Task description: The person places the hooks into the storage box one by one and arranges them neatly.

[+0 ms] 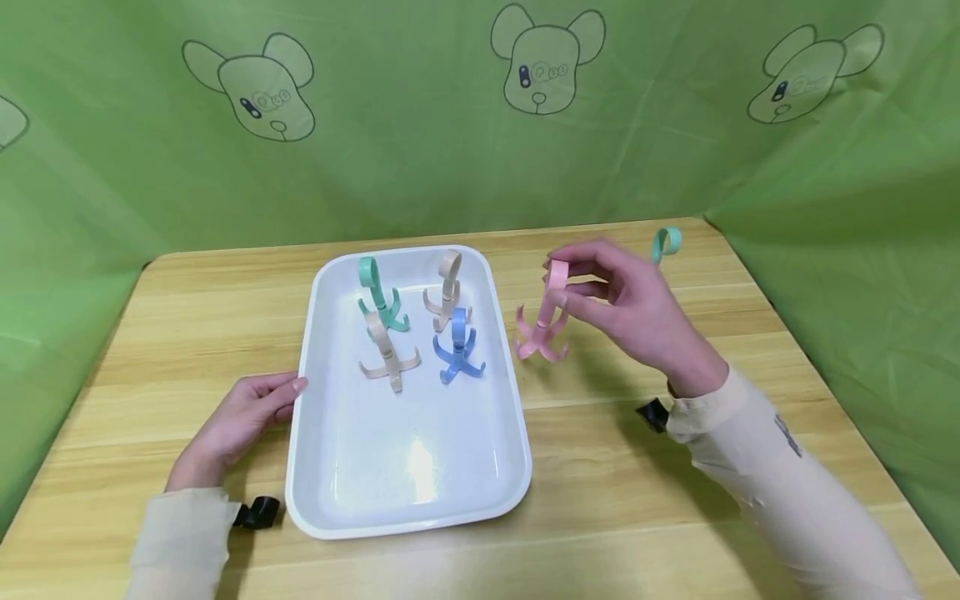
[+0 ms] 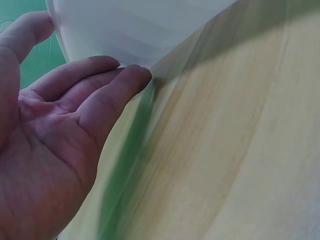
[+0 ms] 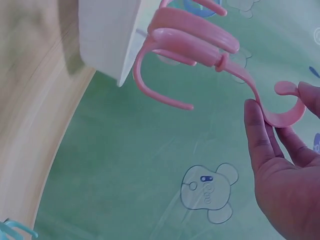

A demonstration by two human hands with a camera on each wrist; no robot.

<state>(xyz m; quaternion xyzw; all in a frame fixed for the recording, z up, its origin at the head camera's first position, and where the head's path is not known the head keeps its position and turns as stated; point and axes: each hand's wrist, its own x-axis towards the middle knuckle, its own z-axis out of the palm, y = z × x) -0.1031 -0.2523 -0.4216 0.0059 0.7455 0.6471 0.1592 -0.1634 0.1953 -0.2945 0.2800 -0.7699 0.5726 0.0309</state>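
My right hand (image 1: pixel 626 300) pinches the curled top of a pink multi-prong hanging hook (image 1: pixel 542 333), upright just right of the tray, prongs down. In the right wrist view, thumb and fingers grip the hook's (image 3: pixel 190 45) curved end. My left hand (image 1: pixel 243 417) holds the left rim of a white tray (image 1: pixel 405 450), thumb at the edge and fingers against the outer wall, as the left wrist view shows. Inside the tray's far half stand a green hook (image 1: pixel 386 312), a blue hook (image 1: pixel 459 354) and two beige hooks, one at the back (image 1: pixel 447 300) and one in front (image 1: pixel 388 358).
Behind my right hand, another green hook (image 1: pixel 666 242) stands on the wooden table (image 1: pixel 600 500), mostly hidden in the head view. A green curtain (image 1: pixel 420 150) with bear-head drawings closes off the back and sides. Black wrist-camera mounts show near both cuffs.
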